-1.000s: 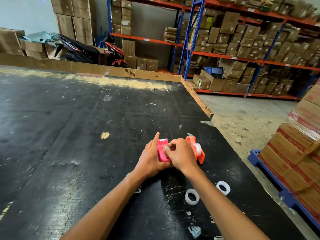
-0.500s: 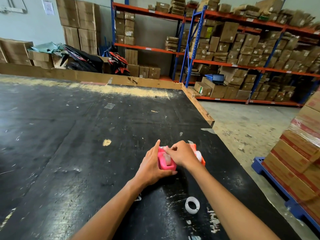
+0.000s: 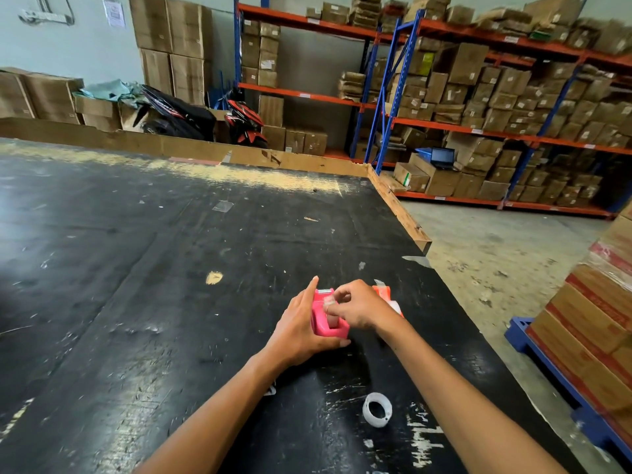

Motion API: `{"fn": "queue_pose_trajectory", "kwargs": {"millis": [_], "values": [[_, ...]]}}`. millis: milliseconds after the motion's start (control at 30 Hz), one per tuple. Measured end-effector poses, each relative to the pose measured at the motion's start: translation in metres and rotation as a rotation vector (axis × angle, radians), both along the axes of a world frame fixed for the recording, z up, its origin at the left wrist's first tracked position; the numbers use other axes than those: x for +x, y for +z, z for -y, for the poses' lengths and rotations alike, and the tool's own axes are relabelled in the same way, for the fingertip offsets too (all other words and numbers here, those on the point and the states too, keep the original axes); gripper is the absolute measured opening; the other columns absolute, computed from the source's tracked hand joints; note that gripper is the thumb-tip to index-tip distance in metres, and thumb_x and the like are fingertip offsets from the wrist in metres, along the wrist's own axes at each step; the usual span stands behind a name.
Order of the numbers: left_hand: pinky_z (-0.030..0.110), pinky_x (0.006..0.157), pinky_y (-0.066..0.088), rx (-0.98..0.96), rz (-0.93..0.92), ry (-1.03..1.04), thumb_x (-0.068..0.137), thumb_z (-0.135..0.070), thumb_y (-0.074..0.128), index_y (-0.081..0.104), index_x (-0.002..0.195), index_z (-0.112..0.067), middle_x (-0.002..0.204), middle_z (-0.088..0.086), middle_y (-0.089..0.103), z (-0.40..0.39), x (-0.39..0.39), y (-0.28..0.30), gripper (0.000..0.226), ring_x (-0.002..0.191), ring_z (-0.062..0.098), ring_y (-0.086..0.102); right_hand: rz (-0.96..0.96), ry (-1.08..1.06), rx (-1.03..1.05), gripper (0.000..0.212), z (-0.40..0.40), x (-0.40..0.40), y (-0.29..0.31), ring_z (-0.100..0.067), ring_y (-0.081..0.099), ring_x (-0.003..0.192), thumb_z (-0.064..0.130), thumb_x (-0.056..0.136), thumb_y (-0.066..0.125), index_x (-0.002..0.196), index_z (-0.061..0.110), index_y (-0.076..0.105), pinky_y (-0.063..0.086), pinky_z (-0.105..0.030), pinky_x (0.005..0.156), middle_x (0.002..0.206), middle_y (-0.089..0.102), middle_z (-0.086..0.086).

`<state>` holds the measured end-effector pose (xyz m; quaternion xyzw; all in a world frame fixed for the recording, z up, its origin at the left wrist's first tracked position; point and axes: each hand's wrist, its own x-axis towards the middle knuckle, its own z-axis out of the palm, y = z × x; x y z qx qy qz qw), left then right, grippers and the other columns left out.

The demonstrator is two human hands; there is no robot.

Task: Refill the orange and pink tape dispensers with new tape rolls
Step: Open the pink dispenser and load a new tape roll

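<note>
Nearest the wearer, a loose white tape roll (image 3: 377,409) lies on its side on the black table (image 3: 136,268), well apart from both hands; an arm swinging back could knock it rolling toward the table's right edge. Beyond it, the left hand (image 3: 301,328) is wrapped around the pink dispenser (image 3: 326,319), thumb under its near end and forefinger stretched up its far side, pinning it to the table. The right hand (image 3: 355,307) hovers over the dispenser's top, fingertips pinched together on what looks like a clear tape end near the roll seated inside. That end could slip and stick back onto the roll, or twist and cling to the fingers before reaching the cutter. Just behind the right hand, the orange dispenser (image 3: 384,292) is mostly hidden and close enough to be nudged.
</note>
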<state>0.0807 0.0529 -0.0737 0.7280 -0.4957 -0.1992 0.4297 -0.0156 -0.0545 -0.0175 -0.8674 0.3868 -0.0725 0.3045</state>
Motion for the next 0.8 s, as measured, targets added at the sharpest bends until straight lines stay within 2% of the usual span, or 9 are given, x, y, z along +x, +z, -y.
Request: {"fn": "queue_pose_trajectory", "kwargs": {"millis": [67,100,233,267,400,500,600,700,800], "values": [[0.018,0.105,0.02,0.01,-0.004,0.009,0.057,-0.049,0.085,0.005,0.153,-0.026,0.152,-0.01,0.029,0.001,0.0,-0.002,0.126,0.143,0.008,0.021,0.053,0.0,0.014,0.021,0.003,-0.001,-0.002,-0.015,0.067,0.087,0.05,0.066,0.065,0.076,0.033,0.073,0.045,-0.045,0.1,0.073,0.072,0.007],[0.019,0.105,0.02,0.015,-0.005,0.012,0.057,-0.049,0.085,0.005,0.153,-0.027,0.154,-0.006,0.029,0.001,0.0,-0.002,0.127,0.143,0.009,0.021,0.081,0.01,0.039,0.017,0.003,-0.001,0.0,-0.013,0.067,0.086,0.043,0.071,0.069,0.079,0.03,0.074,0.047,-0.042,0.098,0.076,0.073,0.007],[0.02,0.106,0.021,0.031,-0.016,0.019,0.055,-0.051,0.085,0.005,0.153,-0.028,0.154,-0.003,0.029,0.001,0.0,-0.002,0.128,0.142,0.011,0.024,0.187,0.042,0.047,0.01,0.007,-0.005,0.009,-0.01,0.067,0.078,0.018,0.08,0.072,0.087,0.012,0.077,0.049,-0.017,0.07,0.085,0.077,-0.007],[0.021,0.106,0.022,0.036,-0.019,0.02,0.055,-0.052,0.085,0.005,0.153,-0.029,0.153,-0.004,0.029,0.001,0.0,-0.002,0.129,0.142,0.012,0.025,0.205,0.057,0.043,0.011,0.009,-0.005,0.01,-0.009,0.067,0.076,0.015,0.08,0.072,0.088,0.009,0.077,0.048,-0.016,0.066,0.085,0.076,-0.008],[0.02,0.106,0.021,0.042,-0.016,0.023,0.053,-0.056,0.083,0.003,0.152,-0.031,0.154,-0.006,0.029,0.001,0.0,-0.003,0.13,0.142,0.01,0.025,0.255,0.109,0.068,0.011,0.021,-0.001,0.012,-0.007,0.065,0.071,0.012,0.08,0.074,0.088,0.005,0.078,0.051,-0.023,0.071,0.073,0.071,0.0],[0.02,0.106,0.021,0.037,-0.022,0.028,0.054,-0.053,0.084,0.003,0.152,-0.031,0.154,-0.005,0.028,0.001,0.0,-0.002,0.129,0.142,0.01,0.026,0.257,0.148,0.08,0.011,0.031,0.005,0.012,-0.019,0.071,0.081,0.01,0.08,0.074,0.088,0.004,0.077,0.058,-0.031,0.079,0.08,0.075,-0.01],[0.023,0.11,0.025,0.033,-0.023,0.036,0.053,-0.053,0.084,0.004,0.152,-0.032,0.154,-0.005,0.029,0.0,0.0,-0.002,0.129,0.141,0.01,0.028,0.28,0.157,0.105,0.011,0.04,0.012,0.009,-0.019,0.07,0.075,0.007,0.082,0.072,0.089,-0.001,0.076,0.058,-0.033,0.076,0.08,0.074,-0.015],[0.028,0.115,0.027,0.038,-0.023,0.039,0.05,-0.057,0.084,0.004,0.152,-0.033,0.153,-0.004,0.032,0.002,0.001,-0.003,0.131,0.14,0.01,0.031,0.251,0.167,0.099,0.012,0.047,0.019,0.008,0.002,0.061,0.054,0.01,0.081,0.073,0.089,0.002,0.077,0.048,-0.015,0.056,0.066,0.069,0.0],[0.033,0.115,0.033,0.031,-0.036,0.039,0.048,-0.06,0.084,0.005,0.151,-0.037,0.149,-0.005,0.039,0.002,0.002,-0.006,0.131,0.136,0.008,0.038,0.235,0.172,0.125,0.012,0.052,0.025,0.006,0.003,0.057,0.05,0.013,0.081,0.074,0.088,0.004,0.078,0.04,-0.007,0.046,0.063,0.067,0.004]]}}
